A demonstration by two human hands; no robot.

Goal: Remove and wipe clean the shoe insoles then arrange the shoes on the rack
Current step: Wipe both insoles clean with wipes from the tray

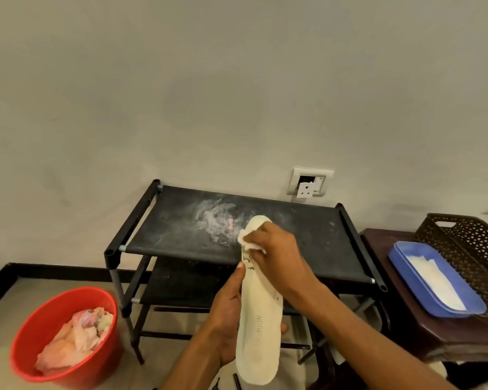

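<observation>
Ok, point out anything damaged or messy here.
The wall socket looks broken: its inner plate hangs loose and tilted, leaving a dark hole in the frame. The rack has a whitish, dusty smear near the middle of its top shelf.

The bare left hand (227,313) and bare right hand (271,249) run into slender forearms, left forearm (192,358) and right forearm (364,327), uncovered down to the view's lower edge; a short trimmed nail shows on the left thumb (237,273)
</observation>
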